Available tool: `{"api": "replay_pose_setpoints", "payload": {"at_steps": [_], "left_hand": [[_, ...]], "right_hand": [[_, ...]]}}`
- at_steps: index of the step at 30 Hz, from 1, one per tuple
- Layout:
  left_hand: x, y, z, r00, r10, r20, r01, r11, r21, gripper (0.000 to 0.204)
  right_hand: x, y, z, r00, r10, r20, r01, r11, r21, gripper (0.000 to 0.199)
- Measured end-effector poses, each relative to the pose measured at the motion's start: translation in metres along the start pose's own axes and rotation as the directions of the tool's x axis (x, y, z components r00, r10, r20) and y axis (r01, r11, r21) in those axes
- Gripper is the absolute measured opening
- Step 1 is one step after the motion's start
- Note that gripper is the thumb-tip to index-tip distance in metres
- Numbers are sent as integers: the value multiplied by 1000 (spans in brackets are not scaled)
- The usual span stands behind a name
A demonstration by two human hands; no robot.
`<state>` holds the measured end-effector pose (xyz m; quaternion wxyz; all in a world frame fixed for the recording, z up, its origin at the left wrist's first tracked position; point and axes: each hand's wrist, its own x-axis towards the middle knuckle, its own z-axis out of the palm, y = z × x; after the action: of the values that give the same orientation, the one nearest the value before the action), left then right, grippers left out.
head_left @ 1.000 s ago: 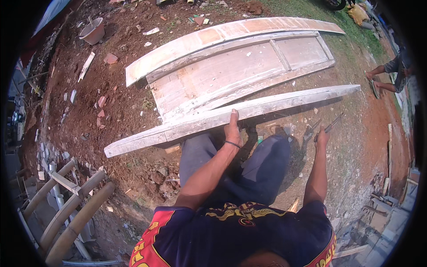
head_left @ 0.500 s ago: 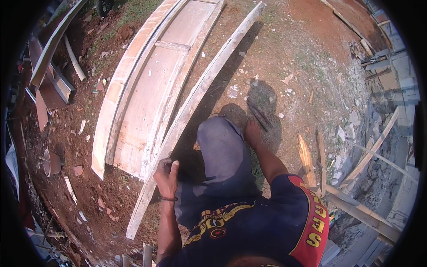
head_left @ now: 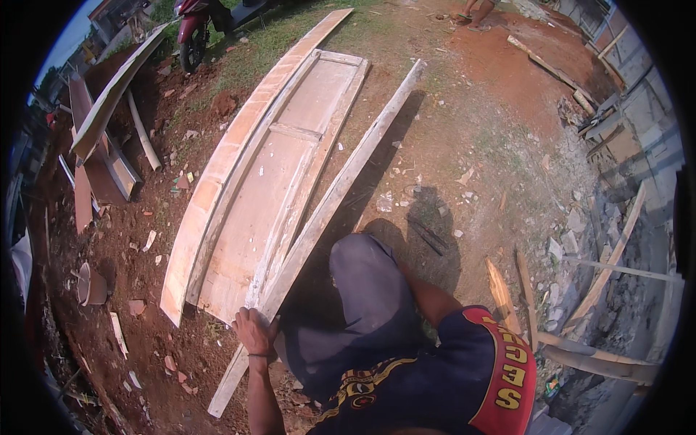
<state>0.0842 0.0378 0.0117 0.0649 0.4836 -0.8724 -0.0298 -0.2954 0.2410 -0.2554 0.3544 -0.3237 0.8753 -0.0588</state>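
A wide framed wooden panel (head_left: 268,181) lies flat on the red dirt at centre left, with a motorbike (head_left: 194,22) parked at the far left. Loose planks (head_left: 109,101) lean at the left edge, and scrap timber (head_left: 602,275) lies among rubble on the right.

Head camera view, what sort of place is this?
Probably an outdoor building or carpentry yard: bare red dirt ground, a large wooden panel lying flat, a long plank under the left hand, and scrap timber scattered around.
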Motion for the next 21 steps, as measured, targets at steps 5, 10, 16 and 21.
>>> {"api": "replay_pose_setpoints", "payload": {"at_steps": [5,10,16,21], "left_hand": [[23,-21,-18,989,144,-36,-147,984,-101,46],[13,-19,-7,985,169,-44,-174,976,-132,46],[6,-16,15,999,42,30,-34,969,-247,45],[8,-20,18,997,78,-16,-79,950,-302,43]], "right_hand": [[-18,12,-20,1000,3,-7,-1,977,213,45],[-87,58,-22,999,31,41,-46,886,461,43],[-196,99,-20,998,57,30,-64,794,605,42],[-258,113,-14,994,15,-111,64,739,671,41]]}}
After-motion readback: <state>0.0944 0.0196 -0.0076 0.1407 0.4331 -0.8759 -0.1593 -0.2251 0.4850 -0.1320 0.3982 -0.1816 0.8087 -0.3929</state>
